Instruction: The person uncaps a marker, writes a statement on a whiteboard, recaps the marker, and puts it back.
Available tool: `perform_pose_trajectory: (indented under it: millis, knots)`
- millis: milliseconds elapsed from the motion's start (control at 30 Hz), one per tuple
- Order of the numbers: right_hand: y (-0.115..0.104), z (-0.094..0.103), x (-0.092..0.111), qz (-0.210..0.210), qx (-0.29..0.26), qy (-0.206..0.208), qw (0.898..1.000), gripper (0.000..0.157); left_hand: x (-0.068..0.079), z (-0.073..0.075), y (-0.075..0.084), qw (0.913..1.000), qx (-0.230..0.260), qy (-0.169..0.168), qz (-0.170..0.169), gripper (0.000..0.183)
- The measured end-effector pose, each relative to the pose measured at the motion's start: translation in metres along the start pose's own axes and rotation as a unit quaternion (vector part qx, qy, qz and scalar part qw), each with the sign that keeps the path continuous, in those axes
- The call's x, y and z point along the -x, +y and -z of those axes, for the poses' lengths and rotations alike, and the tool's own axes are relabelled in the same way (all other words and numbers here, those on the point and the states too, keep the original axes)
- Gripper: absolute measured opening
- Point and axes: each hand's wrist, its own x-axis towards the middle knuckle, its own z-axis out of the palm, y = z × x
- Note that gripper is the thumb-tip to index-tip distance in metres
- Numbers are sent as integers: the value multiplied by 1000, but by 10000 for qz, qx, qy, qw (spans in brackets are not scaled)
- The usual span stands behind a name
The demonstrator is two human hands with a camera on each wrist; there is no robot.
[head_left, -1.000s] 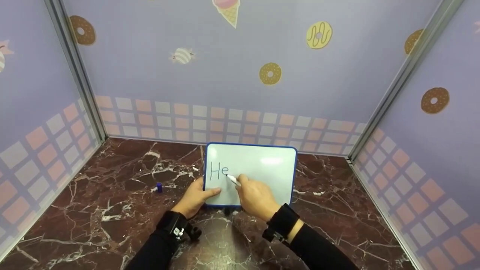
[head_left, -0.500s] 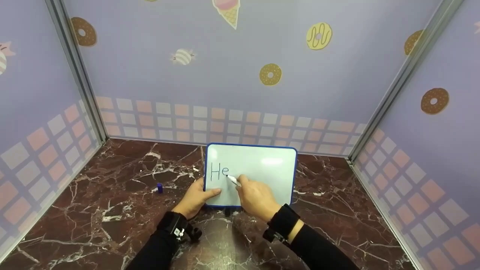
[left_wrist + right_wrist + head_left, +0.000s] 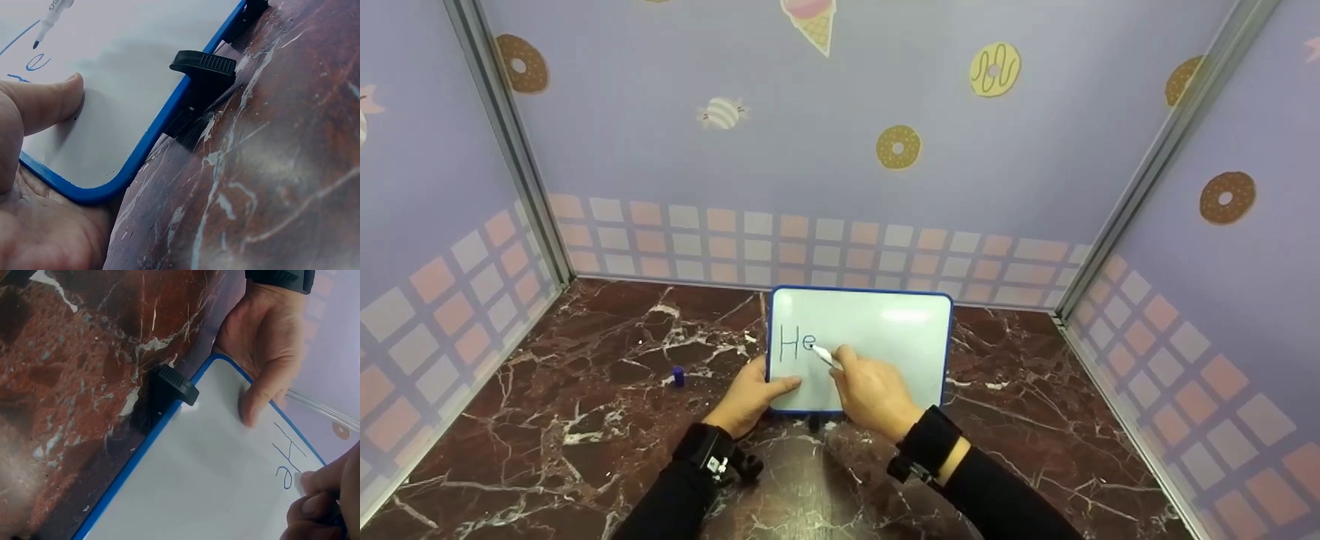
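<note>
A small whiteboard (image 3: 877, 322) with a blue frame stands tilted back on the table, with the blue letters "He" (image 3: 797, 343) at its left. My left hand (image 3: 751, 394) grips its lower left side, thumb lying on the white face and the other fingers behind the edge. Between the fingertips of my right hand (image 3: 877, 390) is a white marker (image 3: 826, 356), uncapped. Its dark tip points at the "e"; in the left wrist view the marker (image 3: 49, 22) has its tip just beside that letter. A black stand foot (image 3: 205, 64) hooks over the board's lower edge.
A blue marker cap (image 3: 679, 376) stands on the dark marbled table (image 3: 607, 427), left of the left hand. Patterned panels (image 3: 720, 180) with metal corner posts enclose the table at the back and both sides.
The marker tip has shifted slightly up and left from the end of the "e". My left hand and the whiteboard keep their place.
</note>
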Motion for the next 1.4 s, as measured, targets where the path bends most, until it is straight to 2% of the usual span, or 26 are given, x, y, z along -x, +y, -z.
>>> perform_pose_trajectory:
  millis: [300,567,1033,1400]
  knots:
    - [7,6,-4,-43,85,350,9993,14,0,0,1,10000,-30,-45,-30,57]
    - [13,2,-6,170,292,702,9970,14,1,0,0,10000,-41,50,-34,56]
    - [11,2,-10,-101,109,606,9981,15,0,-1,1,10000,84,2,-2,61]
    - [11,0,-10,-53,142,640,9978,15,1,-1,2,10000,34,21,0,59]
